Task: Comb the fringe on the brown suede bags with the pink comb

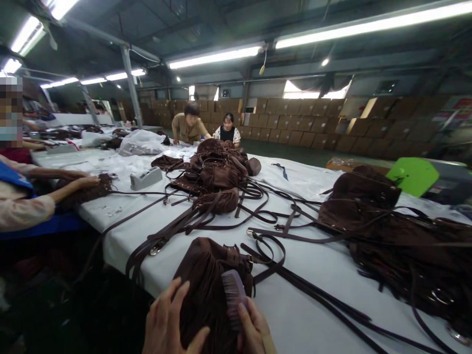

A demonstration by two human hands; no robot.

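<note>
A dark brown bag [201,275] with gathered fabric lies at the table's near edge, right in front of me. My left hand [167,319] rests against its left side, fingers apart, with no grip on it that I can see. Closed around a purple brush [235,295] is my right hand [256,327]. The brush's bristles face left and touch the bag's gathered side. A long brown strap [313,290] with a metal buckle runs from beside the bag toward the lower right.
Brown bags are heaped mid-table [221,167] and at the right [398,246], with tangled straps between. A grey tape dispenser [146,178] stands to the left. A co-worker's hands [86,182] handle a brown piece at left; two people [190,123] are across the table.
</note>
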